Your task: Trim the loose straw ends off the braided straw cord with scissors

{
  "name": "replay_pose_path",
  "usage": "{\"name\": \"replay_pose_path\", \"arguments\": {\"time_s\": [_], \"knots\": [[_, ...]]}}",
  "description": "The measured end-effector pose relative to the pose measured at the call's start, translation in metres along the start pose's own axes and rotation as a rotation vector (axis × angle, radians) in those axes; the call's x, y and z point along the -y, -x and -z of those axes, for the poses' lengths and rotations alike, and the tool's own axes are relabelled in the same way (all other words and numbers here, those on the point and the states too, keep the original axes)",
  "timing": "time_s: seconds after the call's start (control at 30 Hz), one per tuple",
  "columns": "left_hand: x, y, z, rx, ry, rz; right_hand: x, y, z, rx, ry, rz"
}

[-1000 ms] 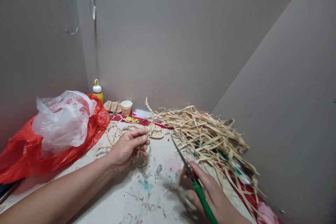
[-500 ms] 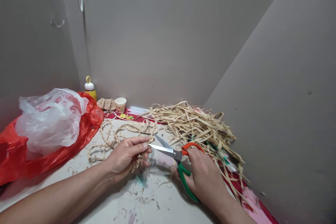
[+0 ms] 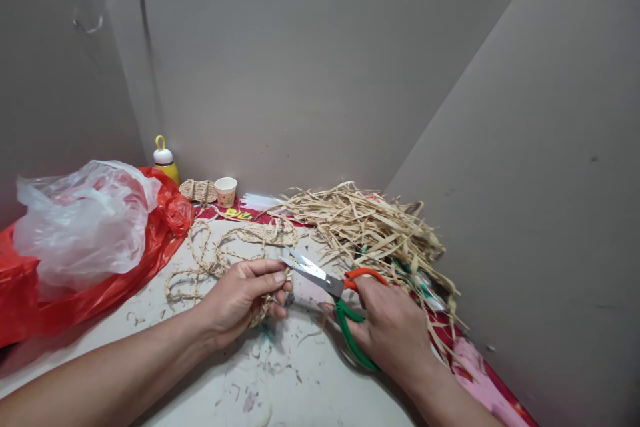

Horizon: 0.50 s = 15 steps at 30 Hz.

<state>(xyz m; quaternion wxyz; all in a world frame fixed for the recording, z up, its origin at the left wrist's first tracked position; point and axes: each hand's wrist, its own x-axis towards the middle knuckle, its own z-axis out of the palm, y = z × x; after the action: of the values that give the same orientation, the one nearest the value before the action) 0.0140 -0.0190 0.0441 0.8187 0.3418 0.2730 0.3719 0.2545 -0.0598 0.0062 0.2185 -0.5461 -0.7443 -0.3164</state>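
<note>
My left hand (image 3: 253, 297) pinches a braided straw cord (image 3: 261, 315) between thumb and fingers, and part of the cord hangs below the palm. More of this cord lies in loose loops (image 3: 200, 273) on the table behind the hand. In my right hand (image 3: 387, 323) is a pair of scissors (image 3: 325, 278) with one orange and one green handle. The blades are slightly apart and point left, their tips at my left fingertips by the cord. Whether they touch the cord I cannot tell. A flat woven straw piece (image 3: 267, 233) lies beyond.
A heap of dry straw strips (image 3: 370, 227) lies at the back right. To the left are red and clear plastic bags (image 3: 90, 220). A yellow bottle (image 3: 166, 161), a paper cup (image 3: 226, 192) and a woven straw pad (image 3: 199, 190) stand along the back. Straw scraps litter the table (image 3: 210, 380).
The scissor blades have closed partway, their tips drawing nearer each other at my left fingertips. My left hand keeps its hold on the cord. The whole view has shifted slightly.
</note>
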Motion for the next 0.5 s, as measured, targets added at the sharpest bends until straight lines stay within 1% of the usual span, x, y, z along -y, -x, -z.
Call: {"name": "replay_pose_path", "arguments": {"time_s": [0.5], "knots": [[-0.0021, -0.0002, 0.0006, -0.028, 0.043, 0.021, 0.0007, 0.0018, 0.0019, 0.008, -0.036, -0.047]]}}
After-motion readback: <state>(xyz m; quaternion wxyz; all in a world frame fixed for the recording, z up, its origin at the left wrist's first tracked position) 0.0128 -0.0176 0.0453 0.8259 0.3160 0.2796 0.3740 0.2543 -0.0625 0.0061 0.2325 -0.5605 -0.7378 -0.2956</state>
